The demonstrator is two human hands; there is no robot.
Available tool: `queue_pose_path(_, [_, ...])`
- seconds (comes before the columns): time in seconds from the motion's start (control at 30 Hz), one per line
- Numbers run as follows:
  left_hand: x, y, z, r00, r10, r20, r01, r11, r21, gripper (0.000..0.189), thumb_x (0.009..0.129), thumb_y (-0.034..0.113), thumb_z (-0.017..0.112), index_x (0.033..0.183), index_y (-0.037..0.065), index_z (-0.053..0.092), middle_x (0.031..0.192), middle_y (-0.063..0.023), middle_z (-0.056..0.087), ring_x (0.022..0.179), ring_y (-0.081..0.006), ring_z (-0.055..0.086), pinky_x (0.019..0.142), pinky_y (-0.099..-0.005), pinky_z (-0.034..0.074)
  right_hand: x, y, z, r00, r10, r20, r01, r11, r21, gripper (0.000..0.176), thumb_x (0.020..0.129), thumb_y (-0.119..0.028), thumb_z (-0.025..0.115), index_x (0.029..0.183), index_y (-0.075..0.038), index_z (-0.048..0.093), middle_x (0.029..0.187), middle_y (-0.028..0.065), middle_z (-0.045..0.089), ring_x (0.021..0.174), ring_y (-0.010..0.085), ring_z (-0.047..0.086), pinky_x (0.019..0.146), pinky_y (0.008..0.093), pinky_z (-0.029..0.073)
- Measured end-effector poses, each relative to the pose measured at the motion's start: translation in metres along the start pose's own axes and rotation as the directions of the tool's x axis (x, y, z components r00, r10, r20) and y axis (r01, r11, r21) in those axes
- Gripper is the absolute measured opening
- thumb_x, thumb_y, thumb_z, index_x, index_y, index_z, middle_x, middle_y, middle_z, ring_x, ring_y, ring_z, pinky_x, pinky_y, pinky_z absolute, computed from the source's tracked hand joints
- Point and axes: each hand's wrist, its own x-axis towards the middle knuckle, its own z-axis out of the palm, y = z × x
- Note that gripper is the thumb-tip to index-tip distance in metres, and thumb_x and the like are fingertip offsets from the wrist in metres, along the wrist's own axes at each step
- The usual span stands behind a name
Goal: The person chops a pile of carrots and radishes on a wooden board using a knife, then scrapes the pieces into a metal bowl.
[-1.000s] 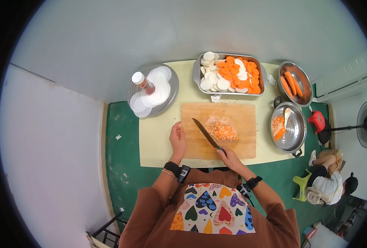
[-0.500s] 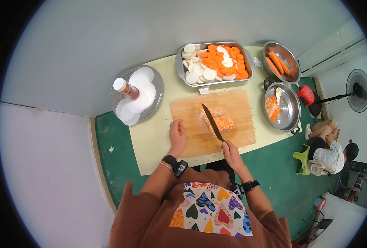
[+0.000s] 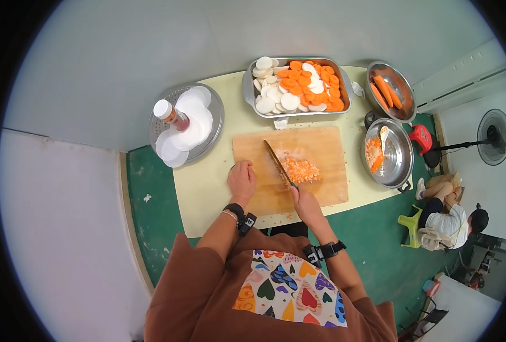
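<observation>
A wooden cutting board [image 3: 321,145] lies on the pale table, with a heap of finely chopped carrot [image 3: 299,169] near its middle. My right hand [image 3: 304,203] grips the handle of a kitchen knife [image 3: 278,162], whose blade slants up-left along the left side of the heap. My left hand [image 3: 241,179] rests flat on the board's left edge, fingers loosely curled, holding nothing.
A rectangular metal tray [image 3: 249,91] of white and orange slices stands behind the board. A round tray [image 3: 216,122] with white discs and a capped bottle [image 3: 171,114] is at left. At right, two metal bowls [image 3: 406,165] hold carrot. A person sits on the floor by a fan [image 3: 494,137].
The knife blade has swung from lying across the heap to its left side, the chopped carrot now gathered right of it. My left hand stayed on the board's edge; the view shifted slightly.
</observation>
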Motion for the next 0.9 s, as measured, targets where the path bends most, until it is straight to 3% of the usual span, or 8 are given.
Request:
queue_pose_path(0.07, [-0.001, 0.001, -0.001, 0.999, 0.032, -0.016, -0.032, 0.999, 0.003, 0.008, 0.085, 0.010, 0.056, 0.092, 0.011, 0.057, 0.088, -0.0077, 0.060, 0.083, -0.0305, 0.060, 0.075, -0.0426, 0.047, 0.000, -0.005, -0.006, 1.000, -0.019, 0.019, 0.021, 0.996, -0.089, 0.039, 0.101, -0.035, 0.045, 0.096, 0.002, 0.056, 0.079, 0.0312, 0.062, 0.076, 0.0495, 0.060, 0.067, 0.0559, 0.047])
queue_pose_path(0.3, [-0.002, -0.003, 0.002, 0.997, 0.059, -0.043, -0.060, 0.998, -0.012, 0.006, 0.088, 0.012, 0.053, 0.093, 0.011, 0.057, 0.088, -0.0082, 0.059, 0.083, -0.0309, 0.059, 0.076, -0.0433, 0.046, 0.000, 0.001, -0.001, 0.998, 0.042, 0.038, -0.038, 0.993, -0.115, 0.039, 0.100, -0.036, 0.046, 0.098, 0.002, 0.056, 0.078, 0.0311, 0.062, 0.078, 0.0493, 0.061, 0.068, 0.0562, 0.047])
queue_pose_path(0.4, [0.000, -0.002, 0.001, 0.998, 0.055, -0.018, -0.054, 0.998, 0.006, 0.007, 0.090, 0.014, 0.052, 0.094, 0.011, 0.057, 0.089, -0.0082, 0.059, 0.083, -0.0310, 0.059, 0.077, -0.0431, 0.046, 0.000, 0.010, 0.000, 0.999, -0.015, 0.032, 0.019, 0.993, -0.114, 0.039, 0.100, -0.036, 0.045, 0.098, 0.002, 0.056, 0.077, 0.0310, 0.062, 0.077, 0.0495, 0.061, 0.067, 0.0565, 0.047])
queue_pose_path(0.47, [-0.001, -0.001, 0.001, 0.999, 0.039, -0.010, -0.039, 0.999, -0.006, 0.008, 0.091, 0.016, 0.051, 0.094, 0.011, 0.057, 0.089, -0.0082, 0.059, 0.084, -0.0309, 0.059, 0.078, -0.0430, 0.046, -0.002, 0.025, 0.013, 0.998, -0.043, -0.041, 0.040, 0.996, -0.074, 0.041, 0.101, -0.036, 0.044, 0.100, 0.003, 0.056, 0.078, 0.0314, 0.062, 0.078, 0.0498, 0.060, 0.069, 0.0559, 0.047])
queue_pose_path(0.67, [-0.001, -0.003, 0.002, 0.998, 0.050, -0.023, -0.050, 0.999, -0.005, 0.007, 0.091, 0.016, 0.051, 0.094, 0.012, 0.056, 0.089, -0.0079, 0.059, 0.084, -0.0305, 0.059, 0.079, -0.0429, 0.045, -0.002, 0.004, -0.012, 0.999, 0.014, 0.040, -0.015, 1.000, 0.006, 0.041, 0.101, -0.034, 0.045, 0.099, 0.004, 0.059, 0.084, 0.0335, 0.061, 0.083, 0.0511, 0.059, 0.071, 0.0539, 0.047])
queue_pose_path(0.8, [-0.001, -0.002, 0.002, 0.998, 0.051, -0.029, -0.052, 0.999, -0.004, 0.007, 0.091, 0.016, 0.051, 0.094, 0.012, 0.057, 0.088, -0.0077, 0.059, 0.084, -0.0303, 0.059, 0.078, -0.0425, 0.045, -0.005, 0.026, 0.004, 0.999, 0.021, -0.030, -0.020, 0.998, 0.051, 0.041, 0.101, -0.033, 0.045, 0.099, 0.004, 0.061, 0.089, 0.0341, 0.061, 0.087, 0.0506, 0.059, 0.073, 0.0529, 0.048])
queue_pose_path(0.9, [-0.001, -0.004, 0.000, 0.999, 0.043, -0.023, -0.043, 0.999, -0.004, 0.007, 0.091, 0.016, 0.052, 0.093, 0.012, 0.057, 0.088, -0.0075, 0.059, 0.084, -0.0301, 0.059, 0.078, -0.0423, 0.046, -0.004, 0.018, -0.002, 0.999, 0.043, -0.015, -0.040, 0.987, 0.158, 0.039, 0.102, -0.030, 0.045, 0.096, 0.005, 0.059, 0.084, 0.0312, 0.061, 0.084, 0.0485, 0.059, 0.070, 0.0466, 0.047])
